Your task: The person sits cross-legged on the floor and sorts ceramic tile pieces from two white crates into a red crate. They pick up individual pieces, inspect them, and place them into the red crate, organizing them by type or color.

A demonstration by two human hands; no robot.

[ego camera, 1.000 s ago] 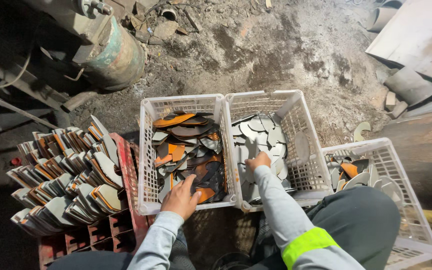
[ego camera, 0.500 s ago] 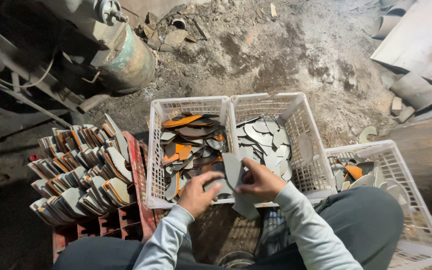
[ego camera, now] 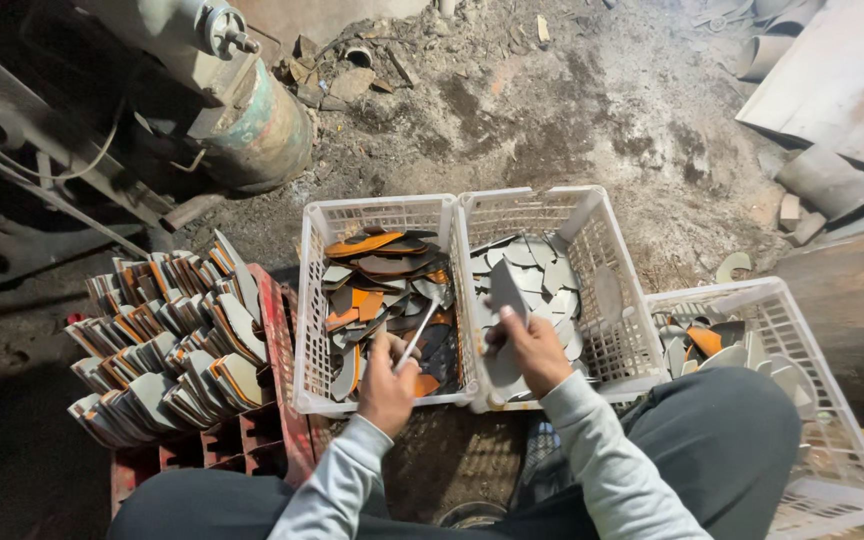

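Left hand (ego camera: 387, 385): clamped on thin metal strip (ego camera: 417, 335) over left crate (ego camera: 312, 300).
Right hand (ego camera: 532, 350): clamped on grey plate (ego camera: 507, 292).
Technique: sharp edges are best gripped flat; pieces kept sorted by crate.

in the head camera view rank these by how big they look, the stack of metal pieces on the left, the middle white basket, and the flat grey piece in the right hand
1. Stack of metal pieces: largest, though nearness may inflate it.
2. Middle white basket: close behind.
3. Flat grey piece in the right hand: far the smallest.
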